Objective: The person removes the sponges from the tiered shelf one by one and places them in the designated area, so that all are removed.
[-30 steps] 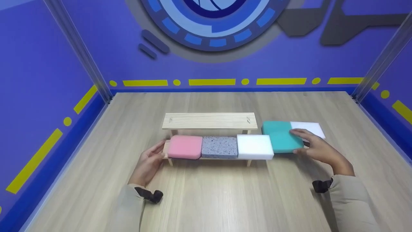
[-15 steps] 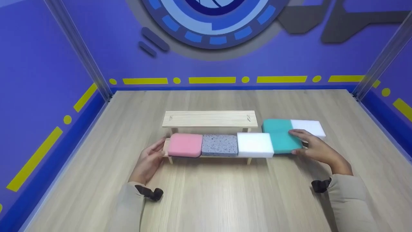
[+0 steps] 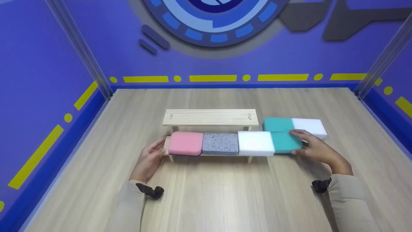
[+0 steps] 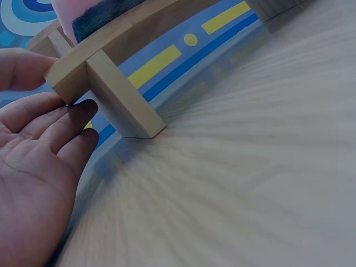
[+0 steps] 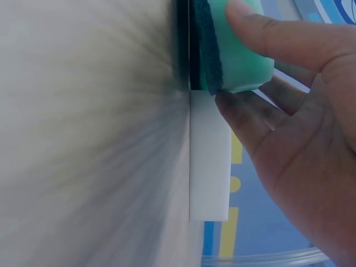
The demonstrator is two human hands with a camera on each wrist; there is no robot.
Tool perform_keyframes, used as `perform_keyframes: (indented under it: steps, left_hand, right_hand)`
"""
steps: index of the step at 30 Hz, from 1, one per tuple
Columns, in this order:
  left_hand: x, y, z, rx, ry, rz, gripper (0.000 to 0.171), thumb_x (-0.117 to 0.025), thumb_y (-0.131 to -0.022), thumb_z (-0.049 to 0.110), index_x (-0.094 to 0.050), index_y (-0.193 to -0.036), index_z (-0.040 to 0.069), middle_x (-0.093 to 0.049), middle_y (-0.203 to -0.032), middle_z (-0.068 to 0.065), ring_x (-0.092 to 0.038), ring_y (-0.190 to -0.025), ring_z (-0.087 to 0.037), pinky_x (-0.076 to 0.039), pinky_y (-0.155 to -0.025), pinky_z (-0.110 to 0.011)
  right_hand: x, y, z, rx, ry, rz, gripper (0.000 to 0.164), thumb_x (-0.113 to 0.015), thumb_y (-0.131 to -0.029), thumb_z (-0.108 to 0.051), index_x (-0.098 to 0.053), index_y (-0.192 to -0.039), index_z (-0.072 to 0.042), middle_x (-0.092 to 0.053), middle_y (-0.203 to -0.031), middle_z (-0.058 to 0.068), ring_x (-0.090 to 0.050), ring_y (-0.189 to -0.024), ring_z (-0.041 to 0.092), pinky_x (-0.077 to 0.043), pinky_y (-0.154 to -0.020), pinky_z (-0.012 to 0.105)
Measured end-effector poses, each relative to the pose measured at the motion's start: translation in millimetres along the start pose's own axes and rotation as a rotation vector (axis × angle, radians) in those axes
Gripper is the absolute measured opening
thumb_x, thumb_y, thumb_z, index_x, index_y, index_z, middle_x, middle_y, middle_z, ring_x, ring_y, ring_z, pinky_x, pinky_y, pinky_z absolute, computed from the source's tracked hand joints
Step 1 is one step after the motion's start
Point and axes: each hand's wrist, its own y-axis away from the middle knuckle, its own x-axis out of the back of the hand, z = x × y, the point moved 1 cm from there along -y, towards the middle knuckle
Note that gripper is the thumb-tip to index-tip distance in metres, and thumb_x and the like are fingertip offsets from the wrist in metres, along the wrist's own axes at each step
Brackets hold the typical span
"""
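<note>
A two-tier wooden stand (image 3: 210,117) carries a pink sponge (image 3: 185,143), a grey speckled block (image 3: 220,143) and a white sponge (image 3: 256,143) in a row on its front, lower board. My left hand (image 3: 149,159) pinches that board's left end (image 4: 75,75), thumb above and fingers beneath. With thumb and fingers my right hand (image 3: 317,149) grips a green sponge (image 3: 286,143) by its right end. A dark green scouring layer (image 5: 210,53) covers its underside, and its left end meets the white sponge's right side. The stand's upper board holds nothing.
Behind the gripped one, a second green sponge (image 3: 277,124) and another white sponge (image 3: 309,127) lie side by side on the wooden table (image 3: 212,196). Blue panels (image 3: 212,67) wall the table at the back and both sides.
The gripped green sponge has shifted slightly left, and a dividing line now shows between it and the green sponge behind. My left hand keeps its hold on the board. The head view has tilted a little.
</note>
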Motion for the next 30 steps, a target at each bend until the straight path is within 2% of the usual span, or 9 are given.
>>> perform_keyframes:
  steps: [9,18,30]
  left_hand:
    - [-0.2,-0.1,-0.6,0.021,-0.019,0.026,0.061,-0.045,-0.087,-0.012,-0.027,-0.146,-0.011,-0.027,-0.154,-0.024,-0.026,-0.144,-0.031,-0.044,-0.101,-0.017]
    - [0.5,-0.1,-0.7,0.006,-0.016,0.028,0.061,-0.045,-0.088,-0.012,-0.026,-0.146,-0.011,-0.026,-0.155,-0.024,-0.025,-0.144,-0.031,-0.043,-0.103,-0.019]
    - [-0.1,-1.5,0.0,-0.002,-0.003,0.014,0.061,-0.044,-0.088,-0.013,-0.025,-0.146,-0.011,-0.025,-0.155,-0.025,-0.023,-0.144,-0.031,-0.043,-0.102,-0.018]
  right_hand:
    - [-2.6,-0.5,0.3,0.039,0.014,0.006,0.078,-0.074,-0.083,-0.02,-0.035,-0.144,0.008,-0.029,-0.147,0.035,-0.026,-0.135,0.056,-0.028,-0.107,0.066]
    - [-2.4,-2.9,-3.2,0.01,0.054,-0.013,0.076,-0.073,-0.083,-0.015,-0.035,-0.145,0.006,-0.028,-0.15,0.032,-0.022,-0.137,0.054,-0.024,-0.109,0.066]
    - [-2.7,-2.6,-6.6,-0.002,0.069,-0.012,0.071,-0.072,-0.083,-0.01,-0.038,-0.143,0.005,-0.029,-0.15,0.03,-0.023,-0.137,0.053,-0.025,-0.108,0.066]
